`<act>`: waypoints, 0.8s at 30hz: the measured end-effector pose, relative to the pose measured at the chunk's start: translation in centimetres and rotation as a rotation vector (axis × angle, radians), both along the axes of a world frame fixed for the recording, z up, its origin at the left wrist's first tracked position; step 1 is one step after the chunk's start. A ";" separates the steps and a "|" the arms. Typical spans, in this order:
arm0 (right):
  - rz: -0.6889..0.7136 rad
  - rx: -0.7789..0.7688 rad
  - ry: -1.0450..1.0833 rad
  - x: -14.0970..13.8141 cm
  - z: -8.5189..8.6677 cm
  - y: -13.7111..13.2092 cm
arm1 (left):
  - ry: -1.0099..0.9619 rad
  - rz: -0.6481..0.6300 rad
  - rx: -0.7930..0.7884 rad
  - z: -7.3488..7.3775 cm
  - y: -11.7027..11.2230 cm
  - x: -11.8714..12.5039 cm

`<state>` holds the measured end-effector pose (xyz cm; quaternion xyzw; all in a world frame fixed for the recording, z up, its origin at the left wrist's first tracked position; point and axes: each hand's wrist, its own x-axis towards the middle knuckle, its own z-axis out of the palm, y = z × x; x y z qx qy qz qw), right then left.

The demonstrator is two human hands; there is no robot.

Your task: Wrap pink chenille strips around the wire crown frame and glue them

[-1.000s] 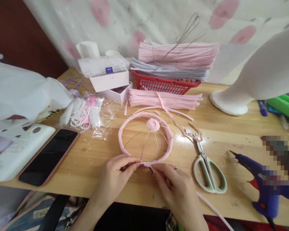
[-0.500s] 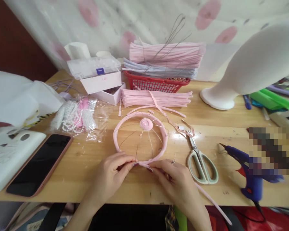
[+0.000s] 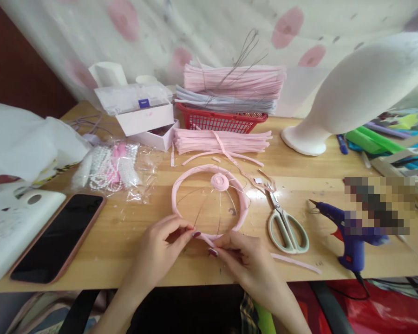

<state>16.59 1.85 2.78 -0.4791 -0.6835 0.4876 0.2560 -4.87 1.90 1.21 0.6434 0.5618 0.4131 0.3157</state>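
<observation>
The left hand [image 3: 165, 243] pinches the ring [image 3: 244, 208], the right hand [image 3: 249, 257] the strip [image 3: 296, 263]; even tension should keep it snug.

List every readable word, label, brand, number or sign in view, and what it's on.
Nothing reads clearly enough to quote.
Blue label on the clear plastic case: pale lettering, too blurred.
Pink measuring tape: markings too small.
Small marks on the tabletop near the glue gun: illegible.
Phone screen: dark, no text visible.
</observation>
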 end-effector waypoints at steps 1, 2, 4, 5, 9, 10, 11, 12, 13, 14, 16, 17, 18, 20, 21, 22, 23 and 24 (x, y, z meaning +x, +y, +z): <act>0.008 -0.042 0.009 -0.2 0.2 -0.1 | -0.013 0.007 -0.023 0.0 0.0 0.1; 0.030 -0.066 -0.005 -0.2 0.4 -0.2 | -0.023 0.008 -0.045 -0.1 0.0 0.1; 0.084 -0.051 -0.087 0.1 0.8 -0.2 | -0.037 0.010 -0.075 0.0 0.0 0.0; 0.104 -0.017 -0.143 0.4 0.9 -0.1 | -0.042 0.015 -0.087 0.0 0.0 -0.1; 0.105 0.171 -0.307 2.4 1.1 0.4 | -0.053 0.012 -0.150 0.1 0.0 -0.4; 0.103 0.213 -0.327 2.8 1.0 0.6 | -0.051 0.008 -0.163 0.0 -0.1 -0.4; 0.101 0.247 -0.334 3.1 1.0 0.7 | -0.046 0.007 -0.170 0.0 -0.2 -0.5; 0.099 0.274 -0.333 3.4 0.9 0.8 | -0.041 0.008 -0.172 0.0 -0.2 -0.5; 0.097 0.300 -0.328 3.6 0.9 0.9 | -0.035 0.009 -0.169 0.0 -0.2 -0.5; 0.094 0.328 -0.324 3.7 0.9 1.0 | -0.028 0.007 -0.164 0.1 -0.2 -0.5; 0.093 0.390 -0.324 4.1 0.9 1.2 | -0.019 -0.008 -0.155 0.3 -0.1 -0.5; 0.092 0.419 -0.334 4.4 1.0 1.4 | -0.016 -0.019 -0.155 0.4 -0.1 -0.6; 0.090 0.447 -0.351 4.7 1.1 1.7 | -0.011 -0.033 -0.159 0.5 0.0 -0.7; 0.086 0.491 -0.402 5.5 1.3 2.3 | -0.002 -0.060 -0.174 0.8 0.1 -1.0; 0.081 0.513 -0.435 6.0 1.4 2.6 | 0.002 -0.075 -0.180 0.9 0.1 -1.3; 0.075 0.531 -0.470 6.5 1.5 2.9 | 0.008 -0.091 -0.183 1.0 0.1 -1.6; 0.066 0.546 -0.503 7.0 1.5 3.3 | 0.015 -0.108 -0.180 1.1 0.1 -1.9; 0.058 0.556 -0.531 7.4 1.6 3.6 | 0.022 -0.125 -0.171 1.2 0.1 -2.3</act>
